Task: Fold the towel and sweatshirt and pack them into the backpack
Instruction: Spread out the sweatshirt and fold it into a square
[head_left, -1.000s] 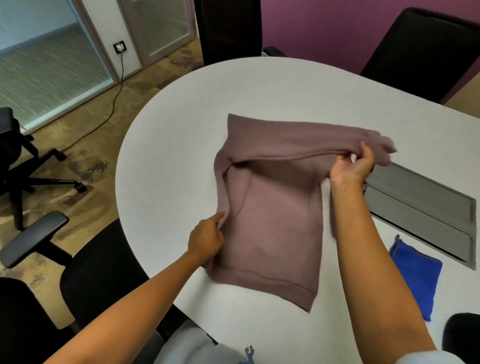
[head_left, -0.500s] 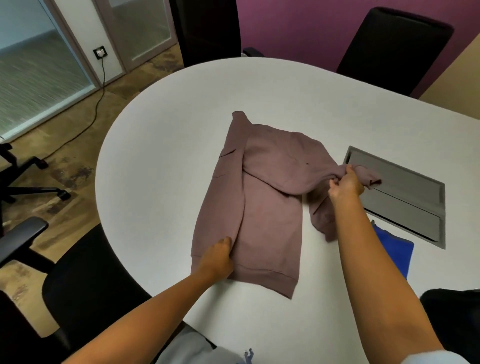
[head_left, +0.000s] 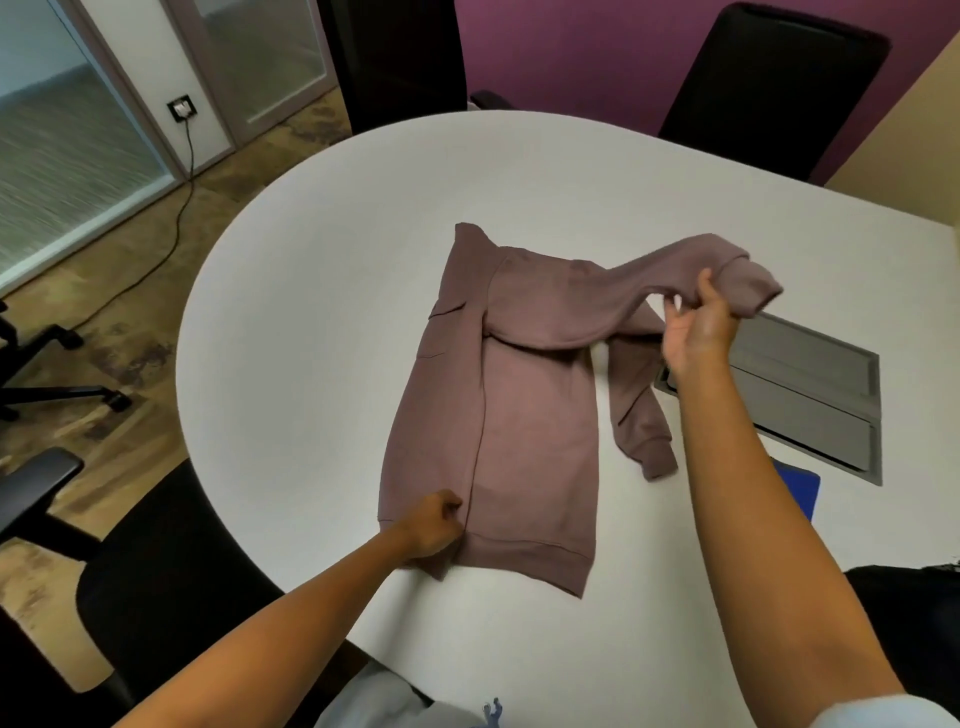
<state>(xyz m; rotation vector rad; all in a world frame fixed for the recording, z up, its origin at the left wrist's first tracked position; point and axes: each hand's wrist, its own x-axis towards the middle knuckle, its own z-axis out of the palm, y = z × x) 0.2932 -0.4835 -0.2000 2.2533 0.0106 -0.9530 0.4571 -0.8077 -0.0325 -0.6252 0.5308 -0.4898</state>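
Note:
A mauve sweatshirt (head_left: 535, 431) lies lengthwise on the white table (head_left: 311, 312), its left side folded over the body. My left hand (head_left: 434, 527) pinches the hem at the near left corner and presses it down. My right hand (head_left: 698, 325) holds a sleeve near its cuff, lifted above the table at the sweatshirt's right. The other sleeve hangs flat on the table to the right of the body. A blue towel (head_left: 802, 488) shows as a small patch behind my right forearm. A dark object (head_left: 909, 613) at the lower right edge may be the backpack; I cannot tell.
A grey cable hatch (head_left: 810, 405) is set into the table to the right of the sweatshirt. Black office chairs stand around the table: one far (head_left: 395, 57), one far right (head_left: 769, 88), one near left (head_left: 171, 582). A cable runs across the floor at left.
My right hand has raised the sleeve higher and a little rightward, so it arches above the table. My left hand stays pinned on the near hem. The second sleeve now lies exposed beside the body.

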